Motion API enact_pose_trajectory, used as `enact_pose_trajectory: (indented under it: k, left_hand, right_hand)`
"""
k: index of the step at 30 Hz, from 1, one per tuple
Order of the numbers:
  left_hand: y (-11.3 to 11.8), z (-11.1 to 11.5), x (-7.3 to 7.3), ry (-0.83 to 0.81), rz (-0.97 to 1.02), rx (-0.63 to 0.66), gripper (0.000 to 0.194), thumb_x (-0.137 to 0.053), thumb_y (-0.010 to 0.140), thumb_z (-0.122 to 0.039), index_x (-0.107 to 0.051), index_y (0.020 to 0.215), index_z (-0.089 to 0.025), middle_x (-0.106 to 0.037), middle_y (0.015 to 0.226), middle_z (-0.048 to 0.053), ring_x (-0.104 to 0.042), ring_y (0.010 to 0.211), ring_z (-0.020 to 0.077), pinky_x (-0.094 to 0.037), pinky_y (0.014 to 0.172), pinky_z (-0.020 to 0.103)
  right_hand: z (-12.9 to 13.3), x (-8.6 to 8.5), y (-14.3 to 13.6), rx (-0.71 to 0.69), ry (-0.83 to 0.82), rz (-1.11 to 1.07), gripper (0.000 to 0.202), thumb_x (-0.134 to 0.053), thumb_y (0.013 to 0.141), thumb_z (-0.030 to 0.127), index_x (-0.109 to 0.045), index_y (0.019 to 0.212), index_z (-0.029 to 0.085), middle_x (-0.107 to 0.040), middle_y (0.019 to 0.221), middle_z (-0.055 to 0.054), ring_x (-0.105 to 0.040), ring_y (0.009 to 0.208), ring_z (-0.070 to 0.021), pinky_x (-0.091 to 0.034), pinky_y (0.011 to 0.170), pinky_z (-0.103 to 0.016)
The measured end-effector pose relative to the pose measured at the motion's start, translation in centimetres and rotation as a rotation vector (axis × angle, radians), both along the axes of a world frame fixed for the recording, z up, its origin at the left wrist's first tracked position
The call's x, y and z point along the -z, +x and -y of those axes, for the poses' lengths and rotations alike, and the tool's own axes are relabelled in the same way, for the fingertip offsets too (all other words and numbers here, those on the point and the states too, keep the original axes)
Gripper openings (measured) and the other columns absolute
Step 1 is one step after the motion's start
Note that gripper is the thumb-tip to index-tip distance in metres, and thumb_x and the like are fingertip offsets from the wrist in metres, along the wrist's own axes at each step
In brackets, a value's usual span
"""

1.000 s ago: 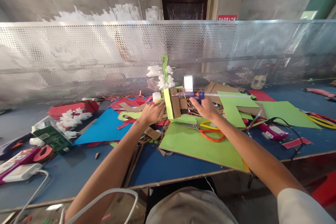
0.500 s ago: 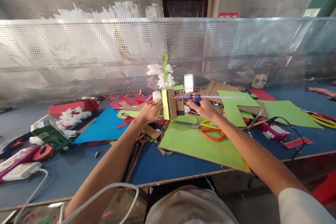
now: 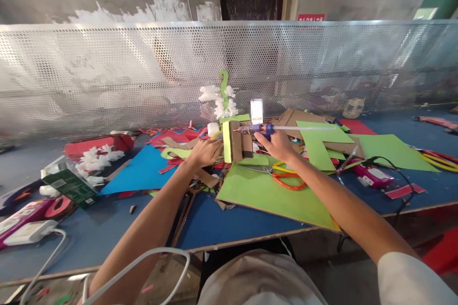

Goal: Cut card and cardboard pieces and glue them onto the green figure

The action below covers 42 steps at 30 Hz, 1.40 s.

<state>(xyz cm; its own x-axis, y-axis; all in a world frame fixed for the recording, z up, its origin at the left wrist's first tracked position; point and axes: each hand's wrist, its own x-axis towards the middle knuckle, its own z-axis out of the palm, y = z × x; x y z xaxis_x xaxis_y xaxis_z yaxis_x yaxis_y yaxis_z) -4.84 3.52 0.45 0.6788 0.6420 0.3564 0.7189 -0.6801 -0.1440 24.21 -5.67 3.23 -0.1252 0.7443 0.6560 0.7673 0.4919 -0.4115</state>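
My right hand (image 3: 277,145) is closed round the handle of a blue hot glue gun (image 3: 255,128). A long clear glue stick (image 3: 307,127) sticks out of its back, and its nozzle points left at a cardboard piece (image 3: 236,140) with a green front strip. My left hand (image 3: 205,152) grips that piece from its left side; the fingertips are partly hidden. Just behind stands a green hooked paper strip (image 3: 223,83) with white crumpled tufts (image 3: 226,106). Scissors with orange and yellow handles (image 3: 288,178) lie on a large green sheet (image 3: 272,198) in front of my right hand.
A blue sheet (image 3: 138,171), red scraps and a dark green box (image 3: 69,183) lie to the left. Brown cardboard (image 3: 293,118), more green sheets and a magenta power strip (image 3: 374,175) are on the right. A perforated metal screen (image 3: 143,71) runs along the back.
The view has shifted very slightly. Both hands, the glue gun and the cardboard piece keep nearly the same places, with the nozzle still against or close to the cardboard.
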Motion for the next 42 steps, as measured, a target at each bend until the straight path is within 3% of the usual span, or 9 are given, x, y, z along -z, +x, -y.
enact_pose_trajectory:
  k: [8, 13, 18, 25, 34, 42]
  left_hand:
    - [-1.2, -0.9, -0.1, -0.039, 0.072, -0.090, 0.045, -0.024, 0.105, -0.037, -0.064, 0.090, -0.021, -0.073, 0.087, 0.012, -0.070, 0.081, 0.0280, -0.042, 0.070, 0.037]
    - [-1.3, -1.0, 0.1, -0.023, 0.043, -0.109, 0.044, -0.026, 0.105, -0.035, -0.064, 0.091, -0.021, -0.075, 0.090, 0.012, -0.070, 0.080, 0.0274, -0.042, 0.069, 0.037]
    - [-0.9, -0.8, 0.0, -0.002, 0.021, -0.049, 0.041, -0.029, 0.105, -0.034, -0.066, 0.094, -0.020, -0.075, 0.093, 0.012, -0.071, 0.081, 0.0279, -0.042, 0.070, 0.037]
    - [-0.5, -0.5, 0.0, -0.010, 0.028, -0.034, 0.039, -0.032, 0.103, -0.033, -0.067, 0.093, -0.019, -0.074, 0.088, 0.013, -0.071, 0.080, 0.0282, -0.041, 0.069, 0.037]
    - [-1.4, -1.2, 0.0, -0.057, 0.104, -0.144, 0.044, -0.027, 0.105, -0.037, -0.066, 0.092, -0.020, -0.075, 0.090, 0.013, -0.071, 0.083, 0.0292, -0.042, 0.071, 0.037]
    - [-1.0, -0.6, -0.4, -0.060, 0.091, -0.172, 0.043, -0.028, 0.106, -0.036, -0.066, 0.094, -0.021, -0.075, 0.091, 0.013, -0.072, 0.086, 0.0293, -0.044, 0.072, 0.036]
  right_hand:
    - [0.5, 0.1, -0.3, -0.177, -0.173, 0.122, 0.050, -0.049, 0.099, 0.060, -0.051, 0.067, 0.023, -0.053, 0.061, -0.002, -0.047, 0.060, -0.0167, -0.032, 0.062, -0.033]
    - [0.3, 0.5, 0.2, -0.230, -0.190, 0.056, 0.044, -0.051, 0.099, 0.060, -0.054, 0.077, 0.022, -0.056, 0.067, -0.001, -0.049, 0.062, -0.0162, -0.033, 0.062, -0.033]
    - [0.1, 0.5, 0.3, -0.217, -0.131, 0.013, 0.050, -0.047, 0.100, 0.062, -0.049, 0.069, 0.023, -0.052, 0.060, 0.000, -0.048, 0.058, -0.0156, -0.032, 0.062, -0.033]
    - [0.0, 0.4, -0.1, -0.068, -0.017, 0.041, 0.053, -0.042, 0.101, 0.063, -0.050, 0.068, 0.023, -0.056, 0.059, -0.003, -0.050, 0.058, -0.0173, -0.033, 0.062, -0.033]
    - [0.4, 0.6, -0.7, -0.106, -0.099, 0.218, 0.058, -0.044, 0.098, 0.066, -0.053, 0.061, 0.023, -0.047, 0.054, -0.002, -0.043, 0.055, -0.0168, -0.029, 0.060, -0.033]
    - [0.2, 1.0, 0.1, -0.184, -0.178, 0.082, 0.049, -0.048, 0.098, 0.065, -0.055, 0.077, 0.022, -0.055, 0.067, -0.002, -0.049, 0.062, -0.0166, -0.032, 0.063, -0.032]
